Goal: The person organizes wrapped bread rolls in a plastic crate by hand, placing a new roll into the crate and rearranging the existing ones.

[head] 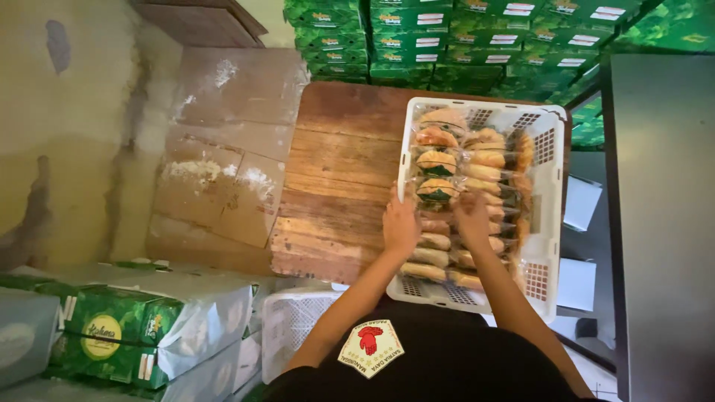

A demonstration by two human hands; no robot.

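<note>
Looking straight down now at a white plastic crate [553, 149] sitting on the right part of a worn wooden table [335, 171], its perforated walls and corners plain to see. Inside it, packed tight, are clear-wrapped pastries [477, 167], golden brown and rounded, laid in two rows running from the far wall toward the person. The left row shows flat round tops, a few with a dark green band across the wrapper; the right row stands more on edge, overlapping like tiles.

Both hands are down in the near half of the crate. The left hand [400, 227] lies palm down on the left row, just inside the crate's left wall, fingers spread flat over the wrappers, pressing on them rather than gripping. The right hand [472, 217] rests on the right row beside it, fingers curled forward onto a packet; whether it actually pinches that packet I cannot tell from this angle. The two hands are near each other but apart.

Around the scene: stacked green cartons [447, 41] fill the far wall beyond the table. Flattened brown cardboard [223, 156] lies on the floor to the left. At lower left, green wrapped bundles [141, 324] are piled, and a second white crate [294, 324] stands just beside the person's left arm.
</note>
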